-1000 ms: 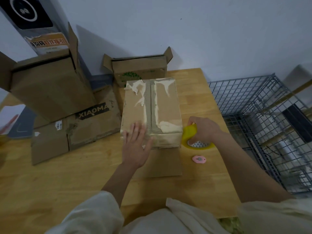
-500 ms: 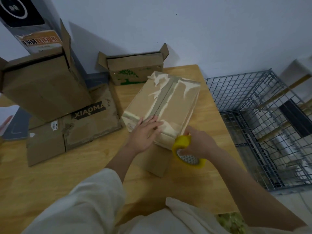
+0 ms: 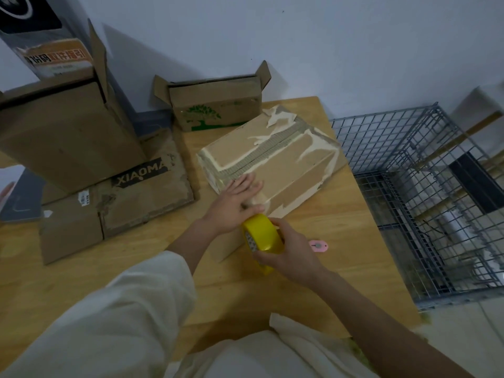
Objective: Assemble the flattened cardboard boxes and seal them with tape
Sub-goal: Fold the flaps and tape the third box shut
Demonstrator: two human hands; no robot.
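The wooden desk (image 3: 341, 268) fills the middle of the frame. At upper centre on it lies the closed cardboard box (image 3: 283, 170), turned diagonally, its top scarred by torn paper. The left hand (image 3: 234, 203) lies flat on the box's near corner, fingers straight. Just below, the right hand (image 3: 289, 249) curls its grip round the yellow tape roll (image 3: 261, 238).
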